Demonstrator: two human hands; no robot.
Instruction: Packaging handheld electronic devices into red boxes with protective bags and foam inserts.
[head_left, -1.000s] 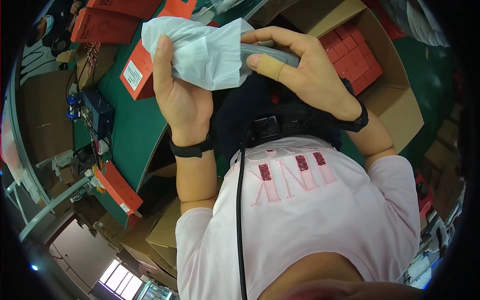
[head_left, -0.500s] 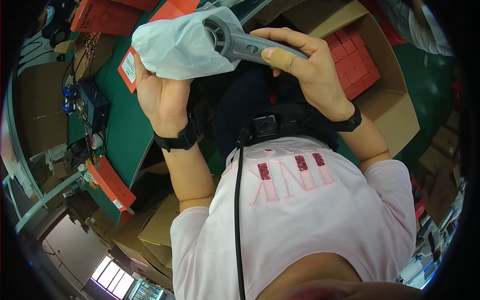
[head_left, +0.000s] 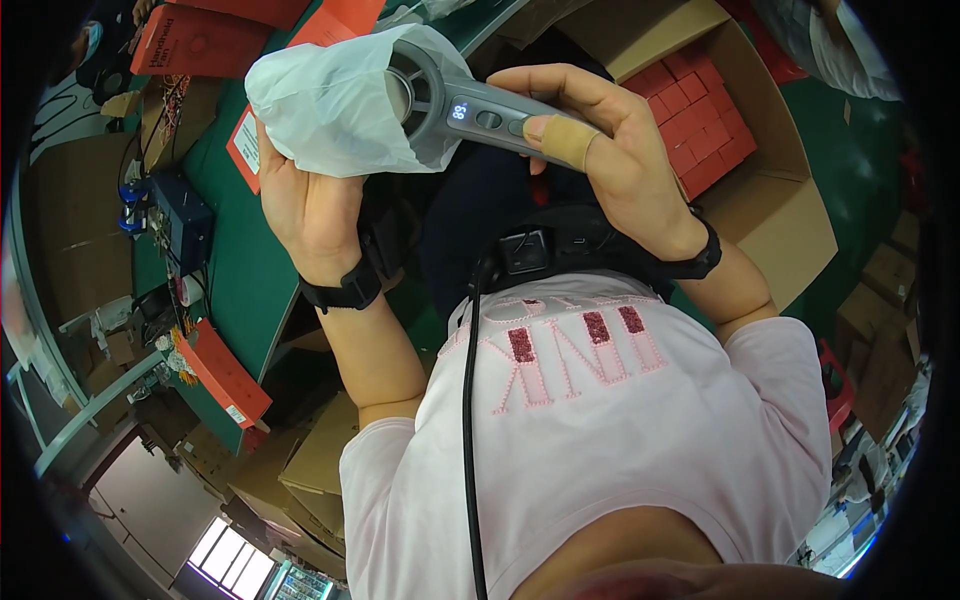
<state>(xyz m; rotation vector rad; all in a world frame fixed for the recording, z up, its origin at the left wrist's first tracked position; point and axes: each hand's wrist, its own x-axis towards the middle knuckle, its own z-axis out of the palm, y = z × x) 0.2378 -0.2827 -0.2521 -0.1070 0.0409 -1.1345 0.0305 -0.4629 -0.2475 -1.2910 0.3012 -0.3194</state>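
A grey handheld fan [head_left: 462, 112] is held up in front of me, its round head partly inside a white, thin plastic bag [head_left: 320, 105]. My right hand [head_left: 625, 160] is closed around the fan's handle, with a tan bandage on the thumb. That thumb presses against the lower of two oval buttons, and a small display on the handle glows. Under the bag, my left hand [head_left: 312, 208] cradles the covered fan head, palm up; most of its fingers are hidden behind the bag.
At the right, an open cardboard box [head_left: 775, 215] contains several red-orange small boxes [head_left: 700, 125]. On the green table [head_left: 235, 260] at the left sit a dark blue device [head_left: 185, 215] with cables and an orange box [head_left: 228, 375]. More orange boxes [head_left: 195, 42] are at the far left.
Both hands and the fan have moved slightly left. The handle's display has lit up, and my right thumb now sits over the lower button. More of the fan head shows outside the bag.
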